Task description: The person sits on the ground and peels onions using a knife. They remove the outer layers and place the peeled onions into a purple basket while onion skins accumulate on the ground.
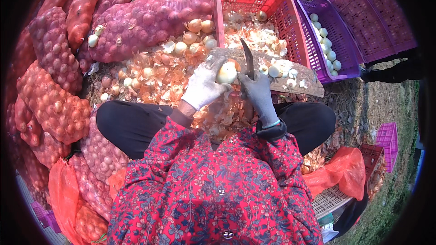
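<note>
My gloved left hand grips a pale, partly peeled onion over the near left part of a worn wooden board. Just right of the onion, my gloved right hand is closed around the handle of a knife with a dark curved blade, its tip pointing away from me. The blade stands apart from the onion. On the board to the right lie a peeled onion and several trimmed pieces. Orange-brown onion skins cover the ground left of the board and between my legs.
Beyond the board stands a red plastic crate holding skins. Right of it, a purple crate holds peeled onions. Net sacks of onions are piled along the left. A person's dark-clothed limb shows at the right, near another purple crate.
</note>
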{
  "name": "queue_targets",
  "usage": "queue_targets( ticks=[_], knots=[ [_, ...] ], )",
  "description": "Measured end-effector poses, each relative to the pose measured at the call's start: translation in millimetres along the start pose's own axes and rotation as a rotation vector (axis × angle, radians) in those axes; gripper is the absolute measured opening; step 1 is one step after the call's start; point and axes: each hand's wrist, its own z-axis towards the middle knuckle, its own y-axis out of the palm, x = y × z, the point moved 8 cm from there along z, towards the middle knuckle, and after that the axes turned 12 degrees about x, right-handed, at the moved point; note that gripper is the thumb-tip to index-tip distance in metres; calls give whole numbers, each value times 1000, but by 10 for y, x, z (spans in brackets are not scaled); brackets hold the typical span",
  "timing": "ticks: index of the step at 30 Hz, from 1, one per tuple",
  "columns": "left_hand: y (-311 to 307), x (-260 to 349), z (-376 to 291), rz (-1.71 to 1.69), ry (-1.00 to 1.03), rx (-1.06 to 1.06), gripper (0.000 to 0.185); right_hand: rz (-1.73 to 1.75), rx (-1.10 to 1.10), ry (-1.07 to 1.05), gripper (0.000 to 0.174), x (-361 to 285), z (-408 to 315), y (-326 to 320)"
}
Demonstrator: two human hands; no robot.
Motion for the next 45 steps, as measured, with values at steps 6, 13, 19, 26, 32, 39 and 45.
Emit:
queue_targets(
  ticks=[6, 13, 19, 26, 32, 39, 45],
  knots=[
    [27, 45, -58, -23, 32, -3, 76, -97, 89, -155, 38, -80, 17, -41],
    [-216, -65, -140, -83, 70, 34, 75, -333, 127, -220, 44, -110, 328, 89],
    [-345, -166, -293, 62, 86, 143, 78, -93, -44, -167, 32, -267, -106, 361],
    [-364, -185, -293, 54, 0, 220, 78, -395, -32, -301, 37, -107, 27, 455],
    [-313, -262, -91, -57, -174, 253, 78, -561, 120, -436, 30, -405, -178, 144],
    [-148, -137, -92, 71, -119, 271, 67, -1000, 122, -824, 21, -218, -686, 243],
    [-149, -58, -88, 135, -47, 322, 60, -1121, 95, -799, 22, -271, -532, 355]
  ],
)
